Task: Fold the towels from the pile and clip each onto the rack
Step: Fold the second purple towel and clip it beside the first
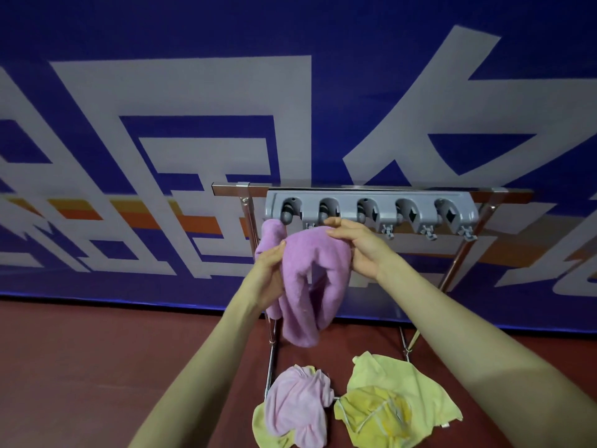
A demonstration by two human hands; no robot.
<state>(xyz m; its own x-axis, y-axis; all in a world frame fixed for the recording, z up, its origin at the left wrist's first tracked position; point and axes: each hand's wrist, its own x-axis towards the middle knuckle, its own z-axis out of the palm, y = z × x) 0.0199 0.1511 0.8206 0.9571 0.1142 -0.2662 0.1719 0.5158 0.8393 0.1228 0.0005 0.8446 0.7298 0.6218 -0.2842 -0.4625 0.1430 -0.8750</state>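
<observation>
A purple towel (pixel 307 279) hangs bunched in front of me, just under the grey clip rack (pixel 371 208). Its top edge sits below the rack's two leftmost clips, and one corner reaches up toward the first clip. My left hand (pixel 269 273) grips the towel's left side at mid height. My right hand (pixel 355 245) pinches the towel's top right edge, fingertips close under the second clip. The rack's other clips hold nothing. On the floor lies the pile: a pink towel (pixel 297 405) and yellow towels (pixel 394 402).
The grey rack is mounted on a metal stand (pixel 248 221) with chrome legs, which stands in front of a blue banner wall (pixel 193 92). The floor (pixel 97 367) is dark red. The pile lies between the stand's legs.
</observation>
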